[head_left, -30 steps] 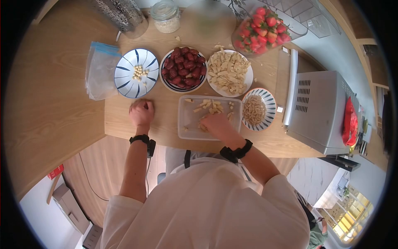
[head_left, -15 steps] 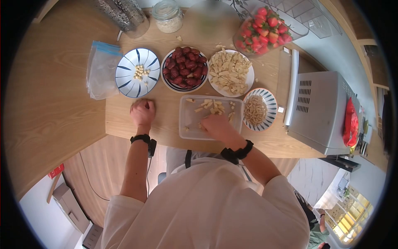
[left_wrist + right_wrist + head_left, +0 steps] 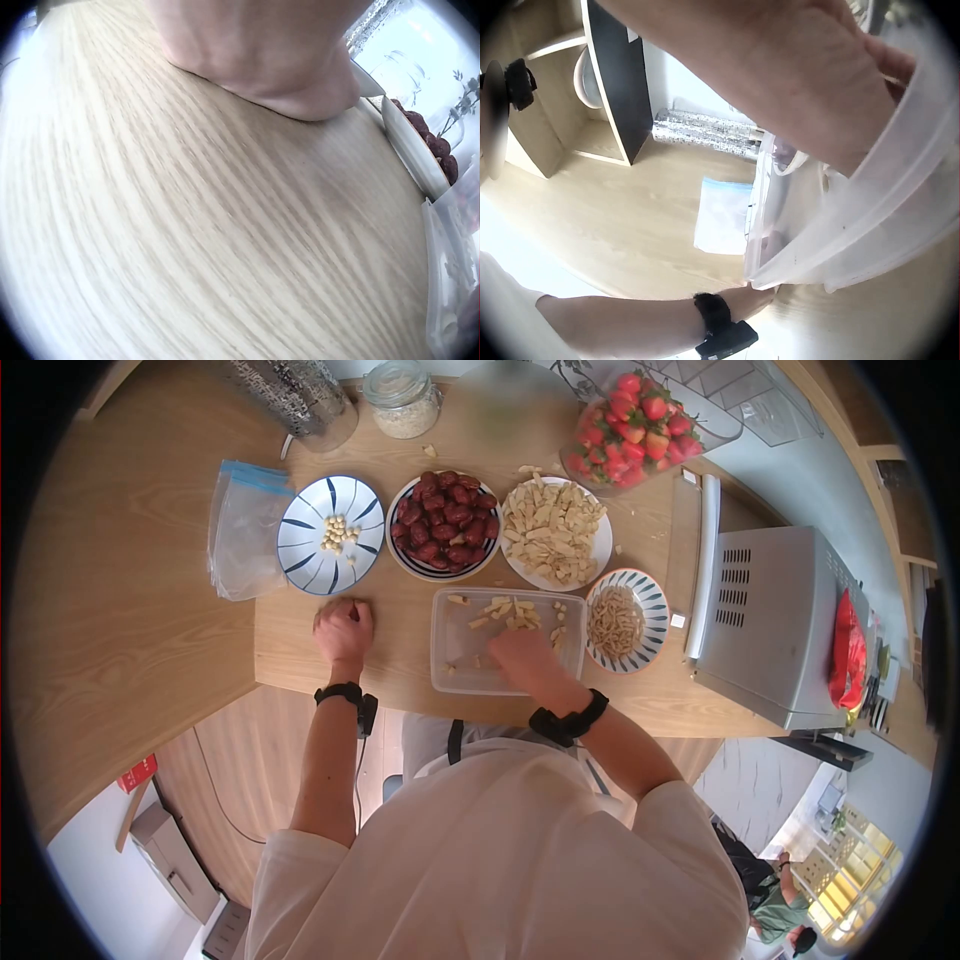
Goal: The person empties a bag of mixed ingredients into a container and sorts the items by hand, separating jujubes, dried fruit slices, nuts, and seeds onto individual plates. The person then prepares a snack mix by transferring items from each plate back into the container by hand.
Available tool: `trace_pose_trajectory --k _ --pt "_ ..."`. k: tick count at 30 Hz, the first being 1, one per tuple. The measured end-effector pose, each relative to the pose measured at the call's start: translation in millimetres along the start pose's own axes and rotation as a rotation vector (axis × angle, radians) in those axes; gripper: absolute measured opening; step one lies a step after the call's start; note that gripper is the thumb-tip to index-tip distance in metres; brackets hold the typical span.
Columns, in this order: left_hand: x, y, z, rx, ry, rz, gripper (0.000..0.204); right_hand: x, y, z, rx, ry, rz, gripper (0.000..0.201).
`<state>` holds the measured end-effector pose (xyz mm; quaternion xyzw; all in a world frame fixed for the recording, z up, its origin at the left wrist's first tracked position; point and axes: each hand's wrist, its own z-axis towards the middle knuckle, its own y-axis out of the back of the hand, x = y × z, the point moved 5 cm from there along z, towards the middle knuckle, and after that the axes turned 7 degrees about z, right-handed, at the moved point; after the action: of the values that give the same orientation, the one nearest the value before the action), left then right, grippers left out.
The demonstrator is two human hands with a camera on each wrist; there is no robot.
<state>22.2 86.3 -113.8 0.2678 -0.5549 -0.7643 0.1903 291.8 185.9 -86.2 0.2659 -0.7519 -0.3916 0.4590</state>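
The right hand reaches down into a clear plastic box holding pale cut pieces; its fingertips are hidden under the hand, so what they touch cannot be seen. In the right wrist view this hand passes over the wall of the box. The left hand rests on the wooden table with its fingers curled, left of the box, and nothing shows in it. From the left wrist view, the left hand lies against the tabletop.
Behind stand a plate of small pale nuts, a bowl of red dates and a plate of pale slices. A striped bowl sits right of the box. Plastic bags, a jar, strawberries and a grey appliance surround these.
The right hand has shifted slightly within the box. The left hand stays in place. At the lower right, a person in the background has come further into view.
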Motion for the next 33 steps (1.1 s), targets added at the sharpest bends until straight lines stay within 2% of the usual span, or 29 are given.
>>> trace_pose_trajectory --k 3,6,11,20,30,33 --pt "-1 1 0 0.002 0.007 0.002 0.024 -8 -9 1 0.043 -0.036 -0.050 0.009" --pt "-2 2 1 0.013 0.013 0.015 0.025 -12 -7 0 -0.022 -0.047 -0.031 0.008" --pt "-1 0 1 0.027 0.020 0.044 0.025 -9 15 -1 0.081 -0.135 -0.076 0.021" --pt "-2 2 1 0.022 0.023 0.048 0.025 -11 9 -1 -0.030 -0.121 -0.104 0.031" --pt "-2 2 1 0.005 0.013 0.014 0.025 -12 15 -2 0.029 -0.088 -0.128 0.034" --pt "-3 2 1 0.019 0.020 0.024 0.025 -13 16 -3 0.012 -0.031 -0.103 0.026"
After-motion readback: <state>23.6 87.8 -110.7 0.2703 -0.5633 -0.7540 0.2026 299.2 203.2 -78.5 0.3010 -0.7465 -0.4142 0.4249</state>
